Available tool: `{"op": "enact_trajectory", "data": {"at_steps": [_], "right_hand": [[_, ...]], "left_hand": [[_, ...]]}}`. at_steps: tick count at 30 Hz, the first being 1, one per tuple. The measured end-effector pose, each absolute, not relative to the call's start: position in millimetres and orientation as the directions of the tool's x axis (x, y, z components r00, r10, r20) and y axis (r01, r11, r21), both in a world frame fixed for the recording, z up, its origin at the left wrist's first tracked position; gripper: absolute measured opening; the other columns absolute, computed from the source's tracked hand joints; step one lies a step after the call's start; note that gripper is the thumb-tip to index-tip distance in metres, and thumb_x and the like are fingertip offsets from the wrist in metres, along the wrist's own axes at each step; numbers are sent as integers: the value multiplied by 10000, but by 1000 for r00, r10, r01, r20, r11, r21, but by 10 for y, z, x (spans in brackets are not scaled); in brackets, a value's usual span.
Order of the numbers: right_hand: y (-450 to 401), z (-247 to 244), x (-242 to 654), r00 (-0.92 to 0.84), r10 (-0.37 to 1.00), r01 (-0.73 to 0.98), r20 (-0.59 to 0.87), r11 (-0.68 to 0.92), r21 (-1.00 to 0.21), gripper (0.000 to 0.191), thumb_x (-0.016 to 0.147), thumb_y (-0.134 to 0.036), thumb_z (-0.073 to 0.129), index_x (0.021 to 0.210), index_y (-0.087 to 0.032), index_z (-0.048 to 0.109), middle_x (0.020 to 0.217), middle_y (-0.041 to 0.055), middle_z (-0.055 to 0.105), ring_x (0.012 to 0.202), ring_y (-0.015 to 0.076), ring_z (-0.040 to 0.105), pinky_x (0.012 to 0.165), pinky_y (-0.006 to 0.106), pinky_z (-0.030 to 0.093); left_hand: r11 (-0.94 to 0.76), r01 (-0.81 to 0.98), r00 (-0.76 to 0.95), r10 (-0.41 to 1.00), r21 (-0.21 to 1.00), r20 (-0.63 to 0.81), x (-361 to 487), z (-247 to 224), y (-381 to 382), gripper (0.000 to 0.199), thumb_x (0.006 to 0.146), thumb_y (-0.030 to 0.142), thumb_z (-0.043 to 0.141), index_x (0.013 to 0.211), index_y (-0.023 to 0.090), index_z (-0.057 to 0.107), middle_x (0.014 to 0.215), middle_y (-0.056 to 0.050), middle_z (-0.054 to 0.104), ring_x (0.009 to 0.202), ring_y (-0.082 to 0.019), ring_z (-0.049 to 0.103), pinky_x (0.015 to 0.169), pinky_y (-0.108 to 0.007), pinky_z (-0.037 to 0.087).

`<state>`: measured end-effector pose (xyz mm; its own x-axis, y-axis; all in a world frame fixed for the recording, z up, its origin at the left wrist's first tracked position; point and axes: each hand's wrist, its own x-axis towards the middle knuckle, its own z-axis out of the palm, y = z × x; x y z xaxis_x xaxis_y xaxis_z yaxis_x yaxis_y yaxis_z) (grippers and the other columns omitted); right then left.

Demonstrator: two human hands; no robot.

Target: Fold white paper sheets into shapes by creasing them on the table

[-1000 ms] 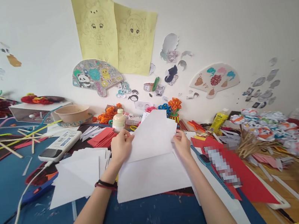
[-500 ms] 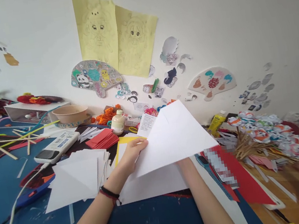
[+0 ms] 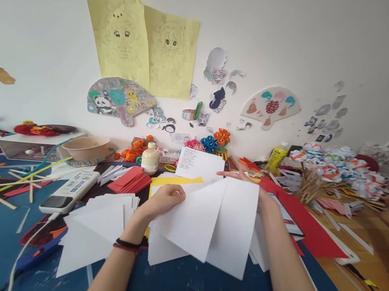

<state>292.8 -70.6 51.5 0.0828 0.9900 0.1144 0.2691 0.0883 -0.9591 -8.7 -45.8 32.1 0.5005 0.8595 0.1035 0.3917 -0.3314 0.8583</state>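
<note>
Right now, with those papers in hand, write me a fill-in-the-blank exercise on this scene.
1. The left hand and right hand touch white sheets of ____.
2. The two large wall drawings are on ____ paper.
3. The small stacked cards left of the bottle are ____.
4. The blue flowers stand between pink flowers and ____ ones.
Missing words: paper; yellow; red; orange.

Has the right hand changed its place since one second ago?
Yes. The right hand has moved to the right, closer to the yellow bottle.
</note>
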Motion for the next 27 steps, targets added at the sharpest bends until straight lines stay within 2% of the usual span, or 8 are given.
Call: {"op": "enact_trajectory", "data": {"at_steps": [1, 3, 7, 9, 11, 12, 16, 27], "right_hand": [[-747, 561, 2991, 15, 997, 262, 70, 63, -963, 544, 913, -592, 382, 1132, -170, 646, 973, 135, 696, 841, 234, 677, 729, 379, 549], [-800, 645, 3080, -125, 992, 323, 13, 53, -945, 501, 864, -571, 497, 1143, -186, 654, 1003, 132, 702, 861, 238, 677, 802, 392, 529], [-799, 702, 2862, -274, 957, 605, 96, 249, -756, 302, 780, -401, 656, 1025, -235, 716, 1051, 83, 699, 966, 260, 636, 906, 426, 471], [-741, 643, 2585, -395, 912, 629, 109, 355, -692, 284, 786, -348, 647, 1043, -245, 709, 1067, 52, 698, 963, 231, 633, 905, 382, 469], [-646, 540, 2316, -461, 884, 648, 74, 392, -653, 240, 773, -333, 658, 982, -234, 721, 950, 36, 718, 858, 202, 647, 815, 326, 493], [-588, 483, 2211, -486, 873, 641, 37, 385, -665, 198, 770, -334, 658, 917, -221, 727, 860, 30, 719, 795, 191, 650, 739, 296, 499], [-373, 321, 2035, -524, 851, 581, 4, 361, -729, 159, 728, -326, 689, 790, -182, 717, 746, 19, 702, 700, 166, 629, 588, 233, 448], [-287, 278, 2018, -605, 795, 526, -50, 351, -775, 114, 725, -236, 612, 725, -157, 694, 649, -24, 601, 596, 107, 469, 530, 212, 334]], "left_hand": [[-362, 413, 508, 853, 836, 119, -103, 306, -443, 236, 723, 407, 552, 687, 187, 630, 614, 13, 566, 594, -144, 504, 537, -229, 354], [-428, 460, 525, 838, 778, 151, -92, 280, -430, 189, 720, 354, 547, 660, 199, 637, 568, 21, 550, 582, -146, 487, 565, -243, 348], [-523, 537, 536, 817, 662, 211, 25, 240, -453, 170, 737, 289, 517, 654, 221, 649, 630, 16, 630, 636, -155, 515, 771, -316, 364], [-550, 564, 541, 810, 617, 227, 77, 217, -468, 190, 760, 293, 503, 670, 223, 654, 674, 10, 669, 656, -157, 533, 861, -359, 330], [-568, 584, 548, 803, 580, 235, 101, 191, -475, 217, 788, 307, 485, 690, 222, 660, 697, 4, 690, 664, -159, 547, 891, -380, 306], [-575, 594, 549, 801, 563, 239, 102, 178, -476, 228, 799, 309, 478, 697, 220, 661, 700, 0, 695, 666, -161, 552, 892, -384, 302], [-597, 625, 550, 794, 502, 259, 75, 144, -463, 229, 811, 282, 472, 706, 219, 666, 710, -17, 702, 689, -173, 568, 869, -386, 301], [-624, 638, 549, 779, 450, 301, 27, 123, -418, 213, 791, 215, 474, 697, 223, 665, 709, -13, 693, 774, -197, 577, 886, -397, 282]]}}
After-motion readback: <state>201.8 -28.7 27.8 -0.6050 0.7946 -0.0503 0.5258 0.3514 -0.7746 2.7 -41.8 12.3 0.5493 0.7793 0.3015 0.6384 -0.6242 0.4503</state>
